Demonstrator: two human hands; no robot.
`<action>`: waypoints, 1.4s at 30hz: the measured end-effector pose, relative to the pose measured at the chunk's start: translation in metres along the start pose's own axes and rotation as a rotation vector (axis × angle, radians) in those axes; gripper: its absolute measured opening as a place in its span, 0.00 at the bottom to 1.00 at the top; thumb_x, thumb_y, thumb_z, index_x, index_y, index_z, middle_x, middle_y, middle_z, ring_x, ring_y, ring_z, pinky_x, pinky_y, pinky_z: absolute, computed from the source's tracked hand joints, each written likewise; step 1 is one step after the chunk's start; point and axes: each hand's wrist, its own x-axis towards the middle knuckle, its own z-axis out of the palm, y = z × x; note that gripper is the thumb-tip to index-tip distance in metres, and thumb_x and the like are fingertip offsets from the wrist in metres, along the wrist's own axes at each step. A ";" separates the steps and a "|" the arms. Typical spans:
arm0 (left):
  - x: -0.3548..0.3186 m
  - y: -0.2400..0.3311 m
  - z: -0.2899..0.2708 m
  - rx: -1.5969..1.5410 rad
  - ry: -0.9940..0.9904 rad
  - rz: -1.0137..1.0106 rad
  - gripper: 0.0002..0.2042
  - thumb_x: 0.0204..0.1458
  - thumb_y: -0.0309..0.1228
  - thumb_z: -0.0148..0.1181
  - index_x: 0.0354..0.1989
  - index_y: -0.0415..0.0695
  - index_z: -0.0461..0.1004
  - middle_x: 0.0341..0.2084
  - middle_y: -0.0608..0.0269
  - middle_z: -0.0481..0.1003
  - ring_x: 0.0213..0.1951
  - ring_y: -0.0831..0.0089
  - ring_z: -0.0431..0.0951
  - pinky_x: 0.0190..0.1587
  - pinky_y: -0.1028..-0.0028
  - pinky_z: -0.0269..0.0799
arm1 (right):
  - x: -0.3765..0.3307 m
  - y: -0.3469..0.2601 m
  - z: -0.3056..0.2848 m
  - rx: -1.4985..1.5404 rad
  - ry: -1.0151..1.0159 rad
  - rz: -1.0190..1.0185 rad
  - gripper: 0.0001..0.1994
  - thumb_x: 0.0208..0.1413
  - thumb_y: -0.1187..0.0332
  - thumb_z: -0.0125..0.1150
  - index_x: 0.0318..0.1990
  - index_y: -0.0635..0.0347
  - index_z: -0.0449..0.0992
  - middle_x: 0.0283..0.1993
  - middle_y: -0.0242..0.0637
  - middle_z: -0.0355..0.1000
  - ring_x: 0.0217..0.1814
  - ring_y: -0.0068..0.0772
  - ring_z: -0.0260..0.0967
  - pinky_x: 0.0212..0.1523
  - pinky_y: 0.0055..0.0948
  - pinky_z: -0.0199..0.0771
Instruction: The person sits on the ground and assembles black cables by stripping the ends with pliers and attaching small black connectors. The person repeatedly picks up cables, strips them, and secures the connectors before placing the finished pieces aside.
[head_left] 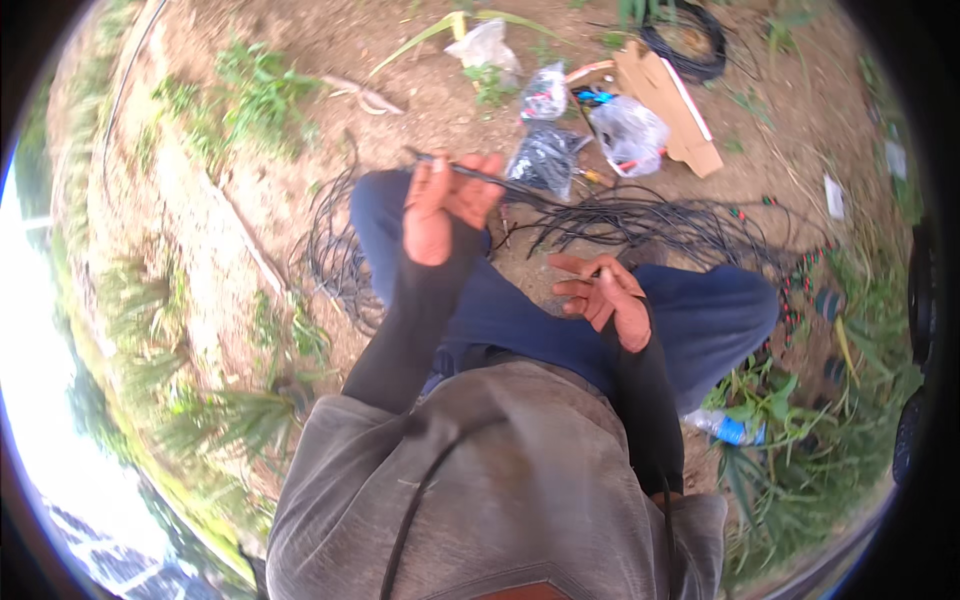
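Note:
My left hand (440, 210) is raised above my left knee, its thumb and fingers closed around a black cable (482, 175). A short end of that cable pokes out past the thumb, and the rest runs right toward a loose tangle of black cables (640, 222) on the ground. Lower and to the right, my right hand (612, 300) hovers by my right thigh, palm up. Its thumb bends in toward the index finger over a small dark thing too small to name, while the other fingers stretch out to the left.
Beyond my knees lie clear plastic bags (545, 155) of dark parts and an open cardboard box (668, 105) with a white bag (628, 135). A black cable coil (690, 45) is behind it. More cable (330, 240) loops by my left knee. A plastic bottle (728, 427) rests in weeds.

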 end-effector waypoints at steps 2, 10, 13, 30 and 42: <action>-0.013 -0.028 -0.005 -0.116 -0.119 -0.057 0.06 0.62 0.33 0.49 0.43 0.46 0.66 0.38 0.53 0.76 0.46 0.56 0.78 0.44 0.62 0.77 | 0.006 0.003 -0.005 0.165 0.050 -0.087 0.10 0.65 0.58 0.48 0.45 0.53 0.66 0.68 0.56 0.53 0.49 0.34 0.70 0.39 0.25 0.72; -0.036 -0.075 -0.041 -0.025 0.027 -0.252 0.09 0.63 0.35 0.48 0.46 0.46 0.63 0.37 0.53 0.76 0.44 0.60 0.79 0.43 0.64 0.75 | 0.001 -0.055 -0.060 -0.024 0.346 -0.215 0.13 0.64 0.61 0.51 0.48 0.62 0.68 0.62 0.46 0.62 0.43 0.28 0.62 0.39 0.21 0.68; -0.035 -0.093 -0.061 0.025 0.134 -0.401 0.13 0.62 0.36 0.48 0.49 0.42 0.63 0.39 0.51 0.76 0.42 0.59 0.79 0.41 0.64 0.76 | 0.001 -0.058 -0.057 -0.133 0.486 -0.386 0.14 0.64 0.61 0.52 0.47 0.63 0.68 0.55 0.43 0.65 0.44 0.28 0.62 0.40 0.22 0.67; -0.025 -0.041 -0.028 0.700 -0.523 0.085 0.15 0.59 0.35 0.49 0.40 0.33 0.75 0.26 0.57 0.79 0.29 0.69 0.78 0.45 0.67 0.71 | 0.041 0.003 0.071 -1.349 -0.305 0.324 0.10 0.61 0.67 0.49 0.37 0.65 0.73 0.34 0.36 0.68 0.28 0.24 0.67 0.31 0.24 0.68; -0.039 -0.017 -0.022 0.595 -0.481 -0.242 0.15 0.63 0.35 0.49 0.50 0.38 0.74 0.26 0.72 0.67 0.29 0.84 0.63 0.32 0.82 0.58 | 0.005 -0.031 0.061 -0.855 0.221 -0.318 0.11 0.62 0.74 0.53 0.50 0.68 0.73 0.38 0.35 0.66 0.34 0.22 0.64 0.36 0.21 0.64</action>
